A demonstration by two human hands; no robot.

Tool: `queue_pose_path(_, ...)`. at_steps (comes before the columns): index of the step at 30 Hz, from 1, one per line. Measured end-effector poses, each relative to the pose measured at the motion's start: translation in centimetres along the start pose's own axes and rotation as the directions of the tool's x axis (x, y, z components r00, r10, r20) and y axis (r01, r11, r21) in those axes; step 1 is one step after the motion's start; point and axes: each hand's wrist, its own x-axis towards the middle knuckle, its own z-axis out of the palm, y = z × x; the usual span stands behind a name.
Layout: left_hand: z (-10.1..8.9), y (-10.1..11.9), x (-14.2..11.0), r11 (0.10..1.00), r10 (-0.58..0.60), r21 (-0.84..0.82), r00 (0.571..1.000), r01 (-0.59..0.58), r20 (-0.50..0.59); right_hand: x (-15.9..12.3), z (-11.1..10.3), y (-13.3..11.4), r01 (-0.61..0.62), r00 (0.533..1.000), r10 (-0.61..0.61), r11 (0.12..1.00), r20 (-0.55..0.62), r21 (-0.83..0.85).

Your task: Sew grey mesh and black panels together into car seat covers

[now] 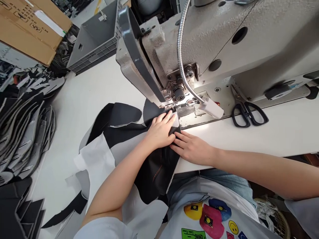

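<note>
Evidently the step in hand is guiding a layered black piece (156,172) under the sewing machine (224,49), with its far right corner right at the presser foot and its near end reaching down over the table's near edge toward the person's lap. The left hand (160,131) lies flat on top, fingers slightly spread and straight, pressing on the piece without gripping it. The right hand (195,147) has its fingers outstretched at the piece's right edge, near the left thumb; its own thumb is hidden, so whether it pinches the edge cannot be told. The next move probably calls for keeping that corner flat and the right edge aligned while the left fingertips, close to the foot, keep clear of it. Bare white table (224,136) leaves room to the right of the piece, up to the scissors (246,108) beside the machine's bed. A small lamp (211,108) hangs low just right of the foot and limits lifting there. Leftward, loose white sheets (96,159) lie against the piece and could drag along; farther left, stacked pieces (27,132) bound the open tabletop.
</note>
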Motion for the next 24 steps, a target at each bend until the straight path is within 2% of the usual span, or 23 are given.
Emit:
queue_pose_path(6, 0.2, 0.9, -1.2, 1.000, 0.015, 0.027, 0.997, -0.013, -0.078, -0.3, -0.8, -1.6, 0.105, 0.994, -0.106, 0.992, 0.014, 0.065)
queue_pose_path(12, 0.4, 1.8, -2.1, 0.999, -0.011, 0.043, 0.994, 0.016, -0.109, -0.5, -0.9, -2.5, 0.087, 0.996, -0.088, 0.995, 0.010, 0.045)
queue_pose_path(17, 0.4, 3.3, -2.8, 0.992, -0.088, 0.078, 0.989, 0.097, -0.121, -0.8, -1.1, -2.6, 0.066, 0.998, -0.066, 0.998, -0.017, 0.003)
queue_pose_path(21, 0.5, 3.9, -1.9, 0.988, -0.117, 0.087, 0.984, 0.130, -0.137, -1.1, -1.1, -2.2, 0.051, 0.998, -0.052, 0.999, -0.036, -0.012)
queue_pose_path(24, 0.5, 3.3, -0.3, 0.988, -0.116, 0.081, 0.979, 0.131, -0.165, -0.8, -0.7, -1.0, 0.046, 0.998, -0.047, 0.998, -0.035, -0.047)
